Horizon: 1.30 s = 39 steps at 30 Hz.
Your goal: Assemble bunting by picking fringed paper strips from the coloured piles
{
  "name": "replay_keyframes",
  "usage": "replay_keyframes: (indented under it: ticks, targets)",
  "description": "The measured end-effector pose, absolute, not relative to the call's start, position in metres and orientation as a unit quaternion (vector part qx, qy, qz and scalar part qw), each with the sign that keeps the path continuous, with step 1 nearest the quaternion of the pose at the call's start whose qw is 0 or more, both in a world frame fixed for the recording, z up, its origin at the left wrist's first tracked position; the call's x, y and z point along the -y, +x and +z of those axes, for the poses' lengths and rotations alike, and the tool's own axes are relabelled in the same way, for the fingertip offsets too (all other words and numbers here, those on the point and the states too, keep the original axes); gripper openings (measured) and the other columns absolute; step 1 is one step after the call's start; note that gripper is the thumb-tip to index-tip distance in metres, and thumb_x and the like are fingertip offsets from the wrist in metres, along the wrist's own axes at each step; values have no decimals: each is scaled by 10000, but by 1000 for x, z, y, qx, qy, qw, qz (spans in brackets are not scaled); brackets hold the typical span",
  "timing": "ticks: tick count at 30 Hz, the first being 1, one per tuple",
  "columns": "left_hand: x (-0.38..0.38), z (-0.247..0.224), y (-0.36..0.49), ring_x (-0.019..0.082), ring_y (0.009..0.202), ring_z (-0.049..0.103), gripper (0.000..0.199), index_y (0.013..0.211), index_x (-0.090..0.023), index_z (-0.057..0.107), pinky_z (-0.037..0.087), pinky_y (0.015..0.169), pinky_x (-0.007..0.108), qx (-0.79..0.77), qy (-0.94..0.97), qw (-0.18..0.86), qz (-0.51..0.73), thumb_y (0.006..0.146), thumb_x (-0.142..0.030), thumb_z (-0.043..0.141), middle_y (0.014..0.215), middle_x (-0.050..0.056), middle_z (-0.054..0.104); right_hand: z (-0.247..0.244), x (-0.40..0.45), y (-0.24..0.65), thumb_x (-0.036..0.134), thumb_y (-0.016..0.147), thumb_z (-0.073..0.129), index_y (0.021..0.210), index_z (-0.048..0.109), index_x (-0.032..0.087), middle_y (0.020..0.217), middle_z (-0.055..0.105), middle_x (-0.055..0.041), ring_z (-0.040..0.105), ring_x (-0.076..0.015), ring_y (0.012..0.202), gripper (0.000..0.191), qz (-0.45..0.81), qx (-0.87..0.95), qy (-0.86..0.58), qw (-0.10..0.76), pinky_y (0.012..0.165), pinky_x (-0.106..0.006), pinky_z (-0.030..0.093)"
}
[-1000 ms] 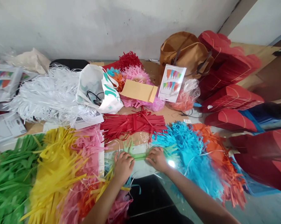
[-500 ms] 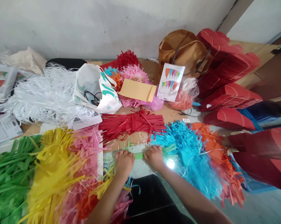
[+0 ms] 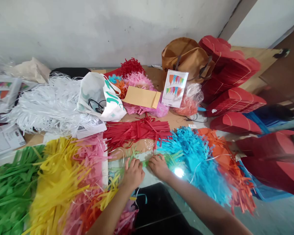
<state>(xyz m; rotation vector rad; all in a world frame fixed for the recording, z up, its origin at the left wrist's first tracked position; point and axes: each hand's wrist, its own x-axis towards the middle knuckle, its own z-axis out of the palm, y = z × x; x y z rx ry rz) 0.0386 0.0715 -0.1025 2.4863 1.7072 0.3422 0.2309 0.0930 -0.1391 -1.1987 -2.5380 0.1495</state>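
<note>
A light green tissue-paper tassel (image 3: 145, 163) lies crosswise at the near edge of the table, its fringed ends spreading out past both hands. My left hand (image 3: 133, 173) has its fingers curled over the left part of the twisted middle. Just to the right, my right hand (image 3: 159, 166) grips the same tassel, fingers bent and pressed together. A short stretch of green shows between them; the fingertips partly hide the rest. Directly behind lies a bundle of red paper tassels (image 3: 137, 129). Blue tassels (image 3: 186, 147) are piled beside my right hand.
Green (image 3: 12, 182), yellow (image 3: 59, 186) and pink tassels (image 3: 92, 151) are heaped at left. White fringe (image 3: 49, 104), a white bag (image 3: 95, 98), a brown envelope (image 3: 142, 97) and a printed package (image 3: 174, 88) stand behind. Red stacks (image 3: 235, 101) and orange tassels (image 3: 220, 143) are at right.
My left hand has moved slightly right, toward my right hand, and the gap between them is narrower. The green tassel stays under both hands. The view has shifted a little.
</note>
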Motion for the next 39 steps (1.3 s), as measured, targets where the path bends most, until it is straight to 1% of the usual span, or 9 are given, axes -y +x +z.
replay_keyframes:
  ticks: [3, 10, 12, 16, 20, 23, 28, 32, 39]
  targets:
    - [-71, -100, 40, 286, 1120, 559, 237, 1010, -214, 701, 226, 1124, 530, -564, 816, 58, 112, 808, -194, 580, 1027, 90, 701, -140, -97, 232, 249, 934, 598, 861, 682, 213, 890, 699, -35, 540, -210, 944, 118, 58, 897, -409, 158, 970, -431, 266]
    - [-76, -98, 38, 286, 1086, 570, 206, 979, -229, 699, 218, 1121, 544, -561, 817, 67, 111, 816, -190, 579, 975, 77, 710, -133, -112, 233, 236, 934, 582, 795, 691, 223, 841, 704, -23, 559, -198, 916, 177, 78, 898, -409, 145, 932, -405, 286]
    - [-77, -99, 38, 277, 1076, 579, 207, 966, -245, 705, 214, 1118, 543, -562, 816, 69, 115, 834, -172, 564, 948, 64, 717, -129, -113, 230, 253, 919, 600, 809, 695, 218, 903, 707, -39, 555, -214, 946, 149, 79, 889, -427, 143, 947, -423, 279]
    - [-75, -104, 36, 267, 1063, 595, 238, 943, -274, 720, 218, 1105, 543, -569, 809, 76, 124, 864, -140, 540, 908, 48, 732, -127, -105, 227, 255, 900, 627, 958, 697, 234, 1059, 686, -56, 511, -250, 1085, 93, 79, 888, -431, 139, 1009, -455, 237]
    - [-69, -106, 27, 261, 1090, 590, 277, 994, -321, 713, 194, 1115, 540, -569, 807, 91, 127, 854, -124, 576, 936, 19, 744, -135, -97, 236, 198, 956, 547, 868, 709, 248, 870, 701, -25, 534, -212, 956, 191, 87, 876, -452, 144, 953, -428, 260]
    - [-65, -106, 20, 250, 1089, 591, 235, 946, -347, 715, 169, 1118, 547, -581, 797, 103, 132, 877, -167, 579, 918, -9, 748, -139, -98, 249, 279, 947, 597, 849, 718, 254, 884, 708, -16, 532, -205, 945, 158, 105, 862, -470, 156, 931, -417, 259]
    - [-66, -105, 15, 245, 1056, 597, 173, 864, -315, 721, 214, 1096, 516, -608, 772, 113, 144, 913, -281, 558, 932, 6, 735, -139, -104, 258, 378, 882, 687, 803, 727, 243, 929, 689, -29, 523, -208, 940, 161, 137, 838, -501, 165, 857, -380, 278]
    - [-69, -103, 18, 244, 1047, 593, 196, 836, -288, 722, 203, 1101, 512, -622, 761, 114, 148, 918, -305, 545, 907, 12, 730, -136, -105, 254, 354, 882, 673, 810, 714, 224, 942, 666, -35, 522, -208, 931, 154, 146, 826, -519, 164, 824, -363, 281]
    - [-80, -102, 24, 260, 990, 578, 212, 726, -251, 694, 286, 1028, 496, -634, 753, 111, 135, 880, -293, 555, 836, 45, 707, -137, -109, 247, 320, 817, 714, 731, 673, 207, 919, 663, -33, 529, -217, 917, 148, 138, 819, -533, 159, 825, -378, 281]
